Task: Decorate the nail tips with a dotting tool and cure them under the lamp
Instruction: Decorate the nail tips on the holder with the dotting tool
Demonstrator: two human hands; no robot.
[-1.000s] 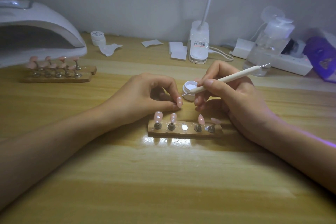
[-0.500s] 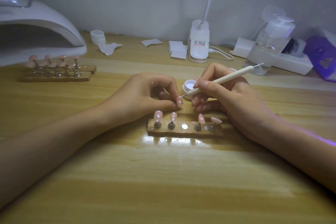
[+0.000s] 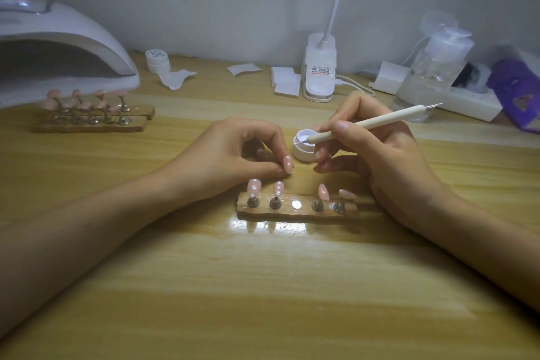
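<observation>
Head camera: the left hand [image 3: 233, 155] pinches a pink nail tip [image 3: 288, 163] between thumb and forefinger. Just to its right, the right hand [image 3: 380, 161] grips the dotting tool [image 3: 368, 123] like a pen, point dipped in a small white pot [image 3: 301, 153]. The wooden holder [image 3: 298, 212] lies just nearer than both hands; the curing lamp [image 3: 67, 47] stands well off beyond the left hand. An overloaded point could likely blob, and the pinching thumb might smear uncured dots.

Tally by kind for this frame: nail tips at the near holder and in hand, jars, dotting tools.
Nail tips: 5, four on the near holder, one pinched in the left hand.
Jars: 2, one open, one lidded.
Dotting tool: 1, held in the right hand.
Total: 8.
</observation>
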